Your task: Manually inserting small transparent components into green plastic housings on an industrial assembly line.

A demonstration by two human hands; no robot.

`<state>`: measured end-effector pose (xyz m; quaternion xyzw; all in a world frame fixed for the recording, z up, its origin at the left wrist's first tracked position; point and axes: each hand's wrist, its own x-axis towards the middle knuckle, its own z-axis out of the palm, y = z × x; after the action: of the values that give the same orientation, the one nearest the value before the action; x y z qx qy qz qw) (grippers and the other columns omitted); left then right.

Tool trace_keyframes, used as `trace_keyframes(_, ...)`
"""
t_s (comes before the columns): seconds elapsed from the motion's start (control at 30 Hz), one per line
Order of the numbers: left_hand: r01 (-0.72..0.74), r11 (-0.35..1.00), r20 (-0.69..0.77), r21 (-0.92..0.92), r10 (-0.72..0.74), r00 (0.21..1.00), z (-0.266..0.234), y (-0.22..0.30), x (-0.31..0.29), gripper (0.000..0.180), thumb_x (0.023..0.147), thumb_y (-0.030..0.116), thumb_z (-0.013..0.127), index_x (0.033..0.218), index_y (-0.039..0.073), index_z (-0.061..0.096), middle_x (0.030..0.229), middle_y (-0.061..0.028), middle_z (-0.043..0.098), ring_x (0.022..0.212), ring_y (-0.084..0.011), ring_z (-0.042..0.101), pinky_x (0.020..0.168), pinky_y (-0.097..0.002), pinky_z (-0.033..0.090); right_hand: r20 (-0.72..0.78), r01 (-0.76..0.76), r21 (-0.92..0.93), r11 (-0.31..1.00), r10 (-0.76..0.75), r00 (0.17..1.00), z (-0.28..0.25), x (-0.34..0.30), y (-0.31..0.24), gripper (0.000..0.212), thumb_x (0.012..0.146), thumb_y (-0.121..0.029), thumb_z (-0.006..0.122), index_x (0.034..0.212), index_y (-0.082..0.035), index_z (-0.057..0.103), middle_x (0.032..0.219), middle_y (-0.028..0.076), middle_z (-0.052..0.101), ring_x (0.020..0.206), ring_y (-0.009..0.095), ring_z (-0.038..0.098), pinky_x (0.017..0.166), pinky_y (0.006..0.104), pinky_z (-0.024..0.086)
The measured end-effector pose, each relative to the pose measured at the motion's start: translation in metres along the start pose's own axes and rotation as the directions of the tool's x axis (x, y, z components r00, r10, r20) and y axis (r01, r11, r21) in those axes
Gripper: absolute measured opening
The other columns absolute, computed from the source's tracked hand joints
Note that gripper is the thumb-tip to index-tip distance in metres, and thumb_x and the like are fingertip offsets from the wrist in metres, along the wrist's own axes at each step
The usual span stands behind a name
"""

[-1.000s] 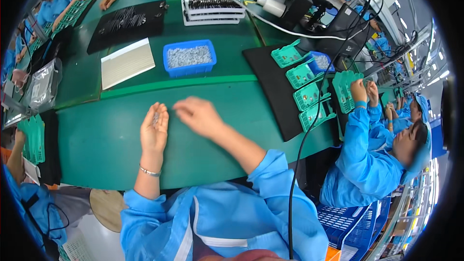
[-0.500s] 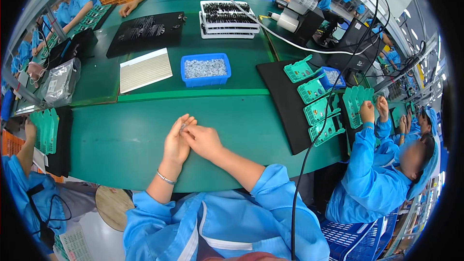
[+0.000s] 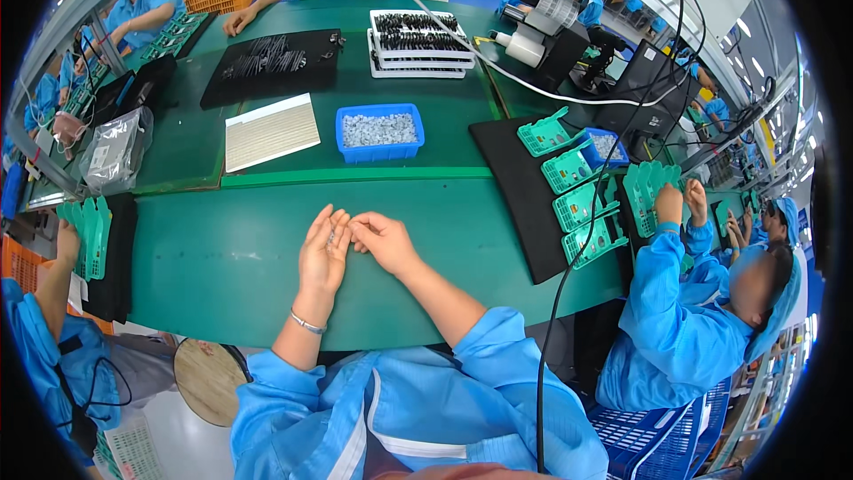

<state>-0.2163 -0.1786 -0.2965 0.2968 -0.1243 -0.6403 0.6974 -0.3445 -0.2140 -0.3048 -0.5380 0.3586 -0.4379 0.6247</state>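
My left hand [image 3: 322,260] is turned palm up over the green table, its fingers slightly curled. A few small pale pieces [image 3: 332,237] lie on those fingers, too small to name. Just to the right, my right hand [image 3: 387,245] is held with thumb and fingertips pinched together, its tips close beside the left fingers. Whatever the pinch holds, if anything, cannot be made out. Beyond both hands stands a blue bin [image 3: 380,153] filled with similar small whitish pieces.
A ribbed cream sheet [image 3: 271,133] lies left of the bin. White trays [image 3: 420,60] of black parts stand farther back. Green plastic frames [image 3: 577,206] line a black mat [image 3: 515,200] at right, where a black cable [image 3: 563,289] hangs. Co-workers sit around the table.
My right hand has drawn slightly to the right, away from the left palm. The left fingers have opened a little, so the small pale pieces show more plainly.
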Motion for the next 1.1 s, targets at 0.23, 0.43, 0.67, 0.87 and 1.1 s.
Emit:
trace_keyframes(0.23,-0.048,0.999,-0.034,0.019,0.048,0.998,-0.004,-0.004,0.004,0.023,0.092,0.014,0.049,0.110,0.001,0.045,0.108,-0.0125,0.054,0.102,-0.0205,0.054,0.091,-0.0333,0.044,0.025,-0.027,0.018,0.999,0.026,0.999,-0.002,-0.001,-0.004,0.019,0.088,-0.018,0.057,0.096,-0.002,0.061,0.078,0.002,0.062,0.064,0.007,0.056,0.057,0.0203,0.046)
trace_keyframes(0.43,-0.070,0.997,-0.042,0.033,0.072,0.997,-0.005,-0.002,0.005,0.022,0.091,0.015,0.052,0.108,0.001,0.050,0.100,-0.0095,0.057,0.091,-0.0159,0.057,0.087,-0.0320,0.047,0.043,-0.037,0.006,0.999,0.037,0.998,-0.002,0.002,-0.004,0.018,0.088,-0.017,0.057,0.095,-0.002,0.061,0.077,0.003,0.061,0.064,0.008,0.056,0.058,0.0204,0.047)
trace_keyframes(0.67,-0.148,0.988,-0.090,0.045,0.151,0.984,-0.005,0.006,0.003,0.018,0.089,0.013,0.055,0.103,0.001,0.052,0.091,-0.0080,0.059,0.082,-0.0135,0.057,0.081,-0.0292,0.049,0.040,-0.052,-0.010,0.999,0.052,0.998,-0.001,0.002,-0.002,0.017,0.087,-0.016,0.057,0.095,-0.002,0.061,0.076,0.003,0.061,0.065,0.008,0.057,0.057,0.0206,0.047)
trace_keyframes(0.87,-0.085,0.995,-0.058,0.050,0.088,0.994,-0.006,0.006,0.003,0.013,0.087,0.014,0.058,0.095,0.005,0.053,0.087,-0.0040,0.059,0.078,-0.0105,0.057,0.075,-0.0272,0.050,0.033,-0.052,-0.023,0.998,0.053,0.998,-0.004,0.002,0.001,0.016,0.087,-0.015,0.057,0.096,-0.002,0.061,0.076,0.003,0.061,0.065,0.008,0.057,0.058,0.0208,0.047)
trace_keyframes(1.1,-0.105,0.994,-0.035,0.034,0.106,0.994,-0.009,0.005,0.002,0.015,0.087,0.014,0.058,0.098,0.005,0.055,0.087,-0.0031,0.059,0.078,-0.0096,0.056,0.075,-0.0252,0.049,0.026,-0.025,-0.068,0.997,0.026,0.999,-0.001,-0.001,-0.005,0.017,0.087,-0.015,0.056,0.096,-0.002,0.061,0.076,0.003,0.061,0.065,0.008,0.057,0.058,0.0206,0.047)
